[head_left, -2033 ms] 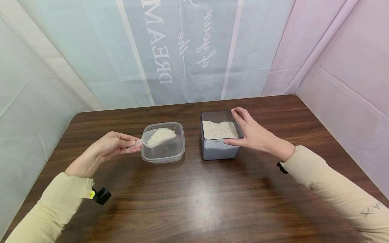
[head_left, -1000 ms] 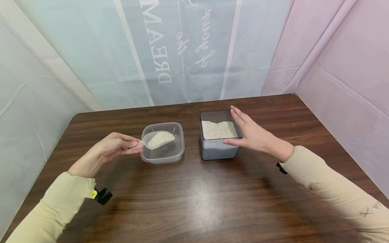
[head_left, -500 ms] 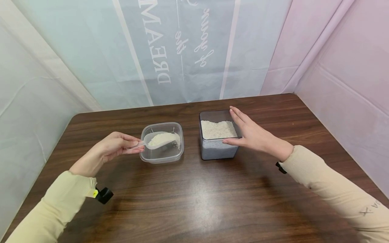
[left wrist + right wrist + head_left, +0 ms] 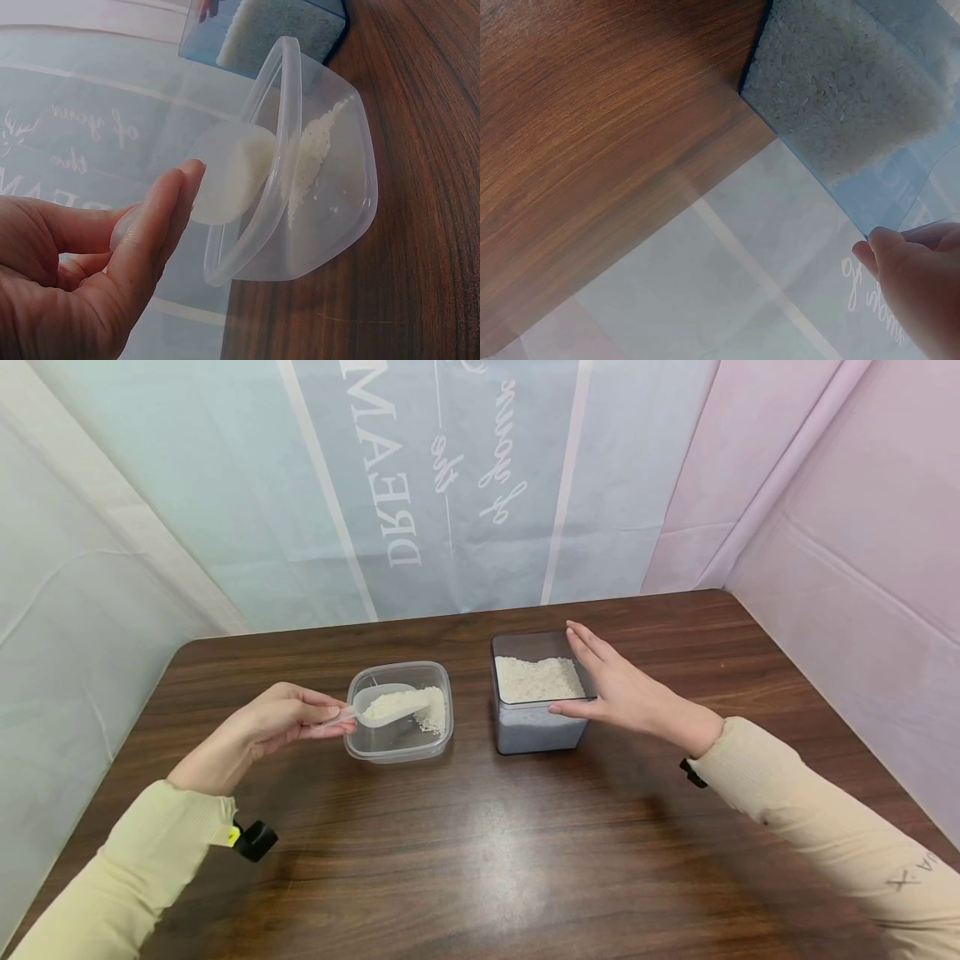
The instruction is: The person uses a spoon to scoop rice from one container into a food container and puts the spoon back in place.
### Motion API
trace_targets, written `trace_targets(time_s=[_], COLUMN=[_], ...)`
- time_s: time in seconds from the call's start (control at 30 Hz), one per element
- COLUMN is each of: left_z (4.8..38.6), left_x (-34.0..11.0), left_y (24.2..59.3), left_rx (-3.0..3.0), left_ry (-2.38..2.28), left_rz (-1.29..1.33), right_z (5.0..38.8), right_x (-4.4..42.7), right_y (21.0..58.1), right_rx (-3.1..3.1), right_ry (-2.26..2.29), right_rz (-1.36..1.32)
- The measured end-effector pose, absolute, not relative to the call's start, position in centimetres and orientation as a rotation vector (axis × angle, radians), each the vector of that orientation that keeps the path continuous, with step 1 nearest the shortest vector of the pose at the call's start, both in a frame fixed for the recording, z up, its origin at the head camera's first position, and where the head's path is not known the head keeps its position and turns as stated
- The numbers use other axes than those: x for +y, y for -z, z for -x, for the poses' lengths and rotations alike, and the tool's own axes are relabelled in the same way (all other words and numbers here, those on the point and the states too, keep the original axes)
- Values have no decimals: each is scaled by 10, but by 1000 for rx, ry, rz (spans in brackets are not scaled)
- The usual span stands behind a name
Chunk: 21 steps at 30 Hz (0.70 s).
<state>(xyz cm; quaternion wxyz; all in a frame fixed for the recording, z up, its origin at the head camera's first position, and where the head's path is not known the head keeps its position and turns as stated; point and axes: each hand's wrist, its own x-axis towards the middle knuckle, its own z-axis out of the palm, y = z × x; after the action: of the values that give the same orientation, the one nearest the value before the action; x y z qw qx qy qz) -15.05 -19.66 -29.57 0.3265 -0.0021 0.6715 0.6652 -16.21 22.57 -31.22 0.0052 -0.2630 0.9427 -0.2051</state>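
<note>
My left hand (image 4: 288,722) pinches the handle of a clear plastic scoop (image 4: 382,714). The scoop tilts over a clear plastic food container (image 4: 382,748), its bowl inside the rim and still holding some rice. Spilled rice (image 4: 431,714) lies inside the container at its right; in the left wrist view a heap of rice (image 4: 313,154) shows through the wall. My right hand (image 4: 626,689) holds the side of a dark, see-through rice box (image 4: 536,737), thumb at the front and fingers at the back rim. White rice (image 4: 542,681) fills much of that box.
Both containers stand apart on a brown wooden table (image 4: 480,843), the rice box to the right of the food container. A printed cloth backdrop (image 4: 465,552) hangs along the far edge, with pale cloth walls on both sides.
The scoop has tipped, and rice has slid off its front into the right part of the food container. Less rice is in the scoop now. My right hand stays on the box.
</note>
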Motion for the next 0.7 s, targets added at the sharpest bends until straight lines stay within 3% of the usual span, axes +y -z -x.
trace_targets(time_s=[0.7], left_z=[152], left_x=[-187], left_y=[286], left_rx=[1838], left_ry=[-1663], left_rz=[21], right_z=[162], right_x=[225], right_y=[313], right_rx=[2941], right_ry=[639], right_rz=[817])
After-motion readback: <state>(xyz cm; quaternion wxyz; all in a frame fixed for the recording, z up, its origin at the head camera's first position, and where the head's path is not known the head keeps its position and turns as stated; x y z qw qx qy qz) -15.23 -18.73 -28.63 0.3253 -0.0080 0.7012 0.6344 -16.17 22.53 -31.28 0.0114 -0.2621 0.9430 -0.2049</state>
